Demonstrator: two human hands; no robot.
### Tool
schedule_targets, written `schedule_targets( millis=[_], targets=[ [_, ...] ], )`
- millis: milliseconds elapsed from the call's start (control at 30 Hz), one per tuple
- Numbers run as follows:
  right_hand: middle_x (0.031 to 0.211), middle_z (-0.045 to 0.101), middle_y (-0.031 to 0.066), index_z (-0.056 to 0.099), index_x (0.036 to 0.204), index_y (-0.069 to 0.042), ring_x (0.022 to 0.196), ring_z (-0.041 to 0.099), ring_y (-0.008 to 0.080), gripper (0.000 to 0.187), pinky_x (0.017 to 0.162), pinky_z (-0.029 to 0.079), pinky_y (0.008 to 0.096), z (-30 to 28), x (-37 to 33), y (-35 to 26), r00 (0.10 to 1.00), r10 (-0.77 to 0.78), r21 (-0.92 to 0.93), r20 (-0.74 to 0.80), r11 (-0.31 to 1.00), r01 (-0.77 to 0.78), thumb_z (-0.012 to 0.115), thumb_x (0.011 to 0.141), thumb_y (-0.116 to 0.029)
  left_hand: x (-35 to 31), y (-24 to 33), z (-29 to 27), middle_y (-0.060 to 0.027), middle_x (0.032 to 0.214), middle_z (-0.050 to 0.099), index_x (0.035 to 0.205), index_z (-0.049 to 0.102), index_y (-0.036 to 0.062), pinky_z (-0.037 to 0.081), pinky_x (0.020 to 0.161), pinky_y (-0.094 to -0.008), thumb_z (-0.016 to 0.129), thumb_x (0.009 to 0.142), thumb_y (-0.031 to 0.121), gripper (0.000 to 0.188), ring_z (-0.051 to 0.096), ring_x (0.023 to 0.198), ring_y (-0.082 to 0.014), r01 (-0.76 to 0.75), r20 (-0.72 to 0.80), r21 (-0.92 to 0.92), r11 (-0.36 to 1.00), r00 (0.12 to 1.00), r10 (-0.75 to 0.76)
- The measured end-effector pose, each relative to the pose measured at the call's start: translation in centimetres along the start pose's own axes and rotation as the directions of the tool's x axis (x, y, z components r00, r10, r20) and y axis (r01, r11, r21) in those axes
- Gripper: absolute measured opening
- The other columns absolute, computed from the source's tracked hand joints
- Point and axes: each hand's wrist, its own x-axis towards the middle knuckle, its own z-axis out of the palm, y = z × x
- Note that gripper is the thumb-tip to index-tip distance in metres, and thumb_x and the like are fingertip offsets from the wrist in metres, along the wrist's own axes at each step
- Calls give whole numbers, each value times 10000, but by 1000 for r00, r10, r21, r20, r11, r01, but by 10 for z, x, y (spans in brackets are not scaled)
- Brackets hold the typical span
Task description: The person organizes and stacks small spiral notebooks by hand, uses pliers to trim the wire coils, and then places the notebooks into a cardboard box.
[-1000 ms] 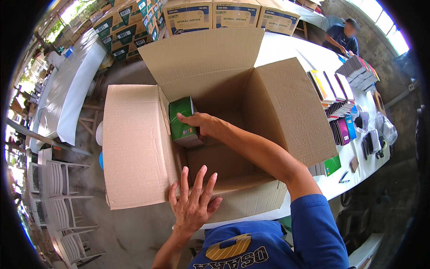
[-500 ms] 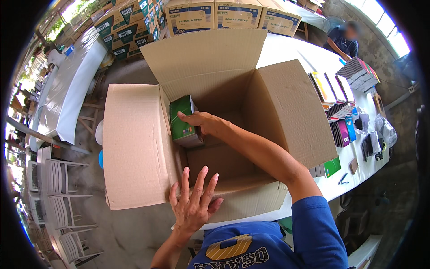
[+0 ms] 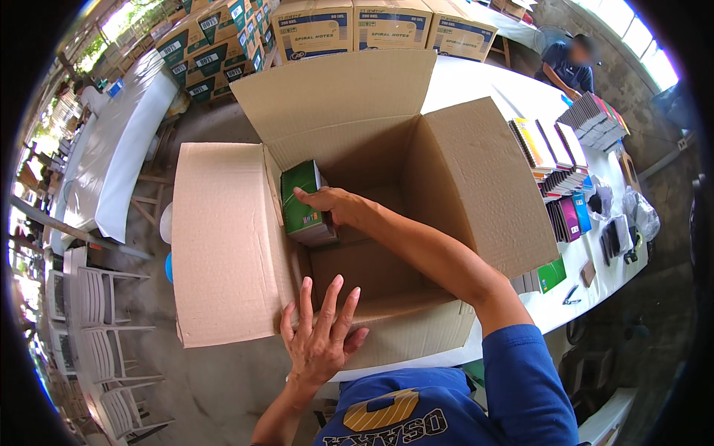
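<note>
An open cardboard box (image 3: 223,245) stands before me with its flaps folded outward. Inside, against its left wall, is a stack of green-covered spiral notebooks (image 3: 299,195). My right hand (image 3: 331,204) reaches across the box and grips this stack, thumb on the top cover and the other fingers down its right side, partly hidden. Over the near left corner of the box, my left hand (image 3: 323,334) is raised with its fingers spread, holding nothing. It lies close to the near flap; whether it touches the cardboard I cannot tell.
Stacks of spiral notebooks (image 3: 547,156), a pair of pliers (image 3: 571,296) and plastic bags (image 3: 639,215) lie on the white table (image 3: 543,312) at right. A person (image 3: 569,67) sits beyond. Closed cartons (image 3: 312,30) stand behind; white chairs (image 3: 100,297) line the left.
Almost nothing differs. The view has shifted slightly, and both hands keep their places, the right one still on the notebook stack.
</note>
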Motion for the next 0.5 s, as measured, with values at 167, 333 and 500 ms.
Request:
schedule_targets(
  millis=[167,333,500],
  targets=[
    [1437,343,284,377,1399,63,1321,358,430,935,957,375,630,5,-3,2,997,-33,-28,-71,999,31,563,840,-662,-2,-1,1,-42,1461,453,1365,531,232,255,1036,-501,418,963,506,499,387,1349,-367,1,-2,9,1000,1000,-1],
    [1224,554,217,515,1259,67,1126,554,332,779,853,481,523,-9,10,13,994,-67,-1,-87,998,67,744,783,-505,1,2,0,-41,1467,444,1361,536,230,256,1038,-503,424,961,500,495,385,1352,-365,-10,-7,7,1000,1000,10],
    [996,658,124,603,1105,26,927,650,257,609,763,531,473,-27,-6,11,995,-77,2,-64,997,78,860,693,-340,-3,-1,-2,-45,1466,445,1357,540,224,269,1032,-508,439,959,488,489,385,1352,-367,12,0,-14,1000,1000,-12]
  ],
)
